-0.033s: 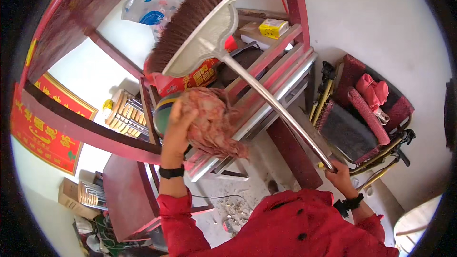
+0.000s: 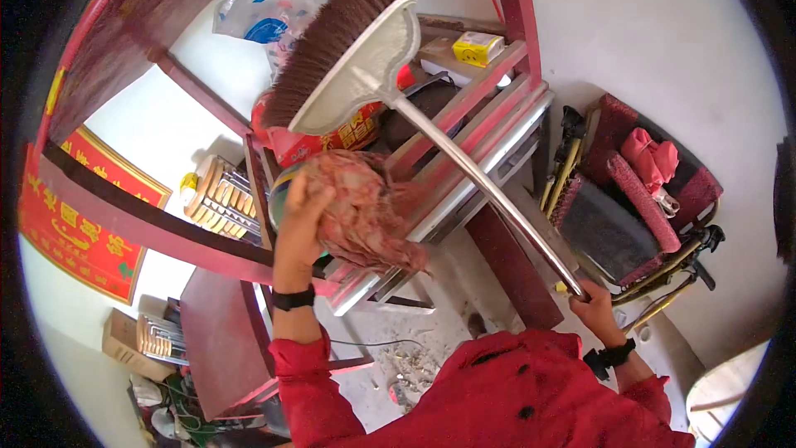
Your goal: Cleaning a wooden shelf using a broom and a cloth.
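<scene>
My right hand (image 2: 594,312) is closed around the lower end of the metal handle of a broom (image 2: 489,187). The broom is raised aslant, its dark brown bristles and pale grey head at the upper left. A crumpled reddish cloth (image 2: 358,211) hangs from my left hand (image 2: 300,220), whose fingers are closed on its left side. The cloth hangs in front of a wooden frame, below the broom head and apart from it. Behind that hand a green rounded thing is partly hidden. Red packaging (image 2: 332,137) lies behind the broom head.
A dark red wooden frame (image 2: 521,8) with rails surrounds the shelf. On it stands a yellow tissue pack (image 2: 478,49). A folded cushioned chair (image 2: 609,207) leans by the right wall. Debris (image 2: 414,365) lies on the floor; a red table top (image 2: 220,340) is at the lower left.
My left hand and the cloth have moved slightly left. The broom head has shifted a little to the right. My right hand keeps its hold on the handle.
</scene>
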`<act>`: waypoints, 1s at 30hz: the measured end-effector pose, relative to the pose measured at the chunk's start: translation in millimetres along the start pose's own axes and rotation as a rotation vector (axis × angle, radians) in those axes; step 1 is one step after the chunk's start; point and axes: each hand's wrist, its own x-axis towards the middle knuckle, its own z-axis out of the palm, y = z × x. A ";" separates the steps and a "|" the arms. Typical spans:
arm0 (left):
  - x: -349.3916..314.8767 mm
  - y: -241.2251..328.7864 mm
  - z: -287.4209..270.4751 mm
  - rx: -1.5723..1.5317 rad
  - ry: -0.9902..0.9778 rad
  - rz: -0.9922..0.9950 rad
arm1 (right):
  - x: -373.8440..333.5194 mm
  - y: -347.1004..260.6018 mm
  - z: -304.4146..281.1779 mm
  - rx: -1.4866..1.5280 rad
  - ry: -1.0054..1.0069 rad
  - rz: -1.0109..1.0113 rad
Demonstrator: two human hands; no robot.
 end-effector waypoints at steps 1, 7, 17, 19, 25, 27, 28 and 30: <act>-0.5 13.5 1.0 -0.007 0.028 0.028 | -3.1 6.2 -3.7 0.001 0.001 0.003; 14.5 49.7 -38.2 0.078 0.205 0.055 | -20.0 37.7 -21.5 -0.161 0.039 0.022; 91.5 130.2 -96.8 0.274 0.242 0.230 | -45.5 57.1 -51.1 -0.314 0.049 -0.057; 112.4 148.9 -98.4 0.421 0.274 0.371 | -47.9 49.1 -51.6 -0.297 0.015 -0.040; 134.5 148.8 17.5 1.056 -0.017 0.620 | -46.6 19.2 -33.8 -0.202 -0.061 0.000; 135.8 134.1 42.3 1.101 -0.201 0.486 | -41.6 12.7 -28.0 -0.341 -0.082 -0.024; 133.0 127.3 54.4 1.097 -0.207 0.494 | -39.8 25.8 -25.1 -0.293 -0.112 -0.025; 122.7 117.7 68.2 1.393 -0.062 0.721 | -41.5 29.6 -21.1 -0.218 -0.106 -0.015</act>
